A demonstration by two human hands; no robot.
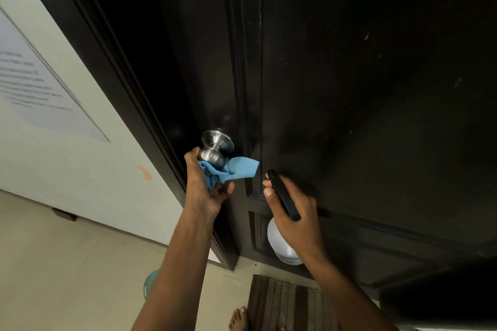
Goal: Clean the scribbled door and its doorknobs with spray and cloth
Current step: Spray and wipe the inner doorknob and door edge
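Head view looks down along a dark door (pixel 349 88) with faint pale marks scattered over its upper panel. A steel doorknob (pixel 213 154) sticks out from the door's left edge. The left hand (pixel 205 188) reaches up to it, its fingers (pixel 192 154) curled round the left side of the knob and holding a blue cloth (pixel 231 170) bunched against the knob's underside; a loose end of the cloth juts out to the right of those fingers, toward the door panel. The thumb lies below the cloth.

Just right of that loose end, the right hand (pixel 291 212) grips a spray bottle (pixel 282 247). Its fingers (pixel 269 188) wrap the neck under the black spray head (pixel 283 195), which points up and left, close to the door. The bottle's clear, whitish body hangs below the palm.

Left of the door frame runs a pale wall (pixel 80 156) with a printed sheet (pixel 40 83) on it and an orange smear (pixel 145 172) lower down. Below the hands lie a tiled floor (pixel 67 277), a striped brown mat (pixel 287 303) at the door's foot, and a bare foot (pixel 238 320) at the mat's left edge.
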